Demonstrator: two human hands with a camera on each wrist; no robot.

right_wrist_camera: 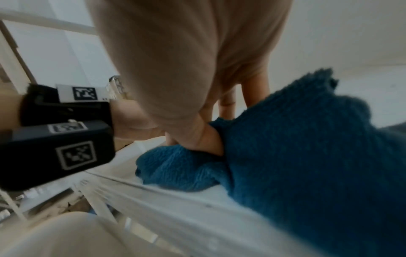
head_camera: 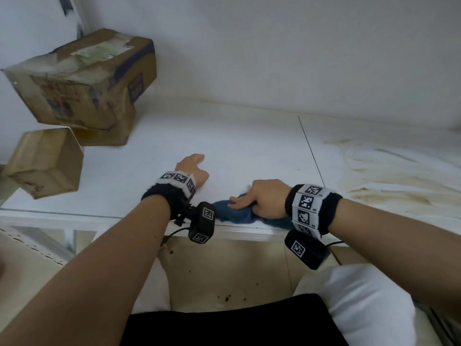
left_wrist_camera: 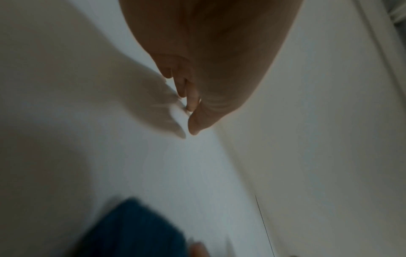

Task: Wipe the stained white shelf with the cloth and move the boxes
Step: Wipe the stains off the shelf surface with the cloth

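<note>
The white shelf (head_camera: pixel 249 146) carries brown stains (head_camera: pixel 389 193) on its right part. My right hand (head_camera: pixel 264 196) grips a crumpled blue cloth (head_camera: pixel 237 213) at the shelf's front edge; in the right wrist view the thumb of this hand (right_wrist_camera: pixel 175 69) digs into the cloth (right_wrist_camera: pixel 296 147). Just to the left, my left hand (head_camera: pixel 193 168) rests on the bare shelf and holds nothing. Its fingers (left_wrist_camera: pixel 191 97) point down and touch the surface, with the cloth (left_wrist_camera: pixel 136 229) blurred nearby. A large worn cardboard box (head_camera: pixel 79 76) sits on a second box (head_camera: pixel 109 134) at the back left.
A smaller cardboard box (head_camera: pixel 45 163) stands at the shelf's left end near the front corner. A thin seam (head_camera: pixel 311 151) divides the shelf panels. The white back wall (head_camera: pixel 274 58) closes the shelf behind. Below the front edge lies a speckled floor (head_camera: pixel 224 270).
</note>
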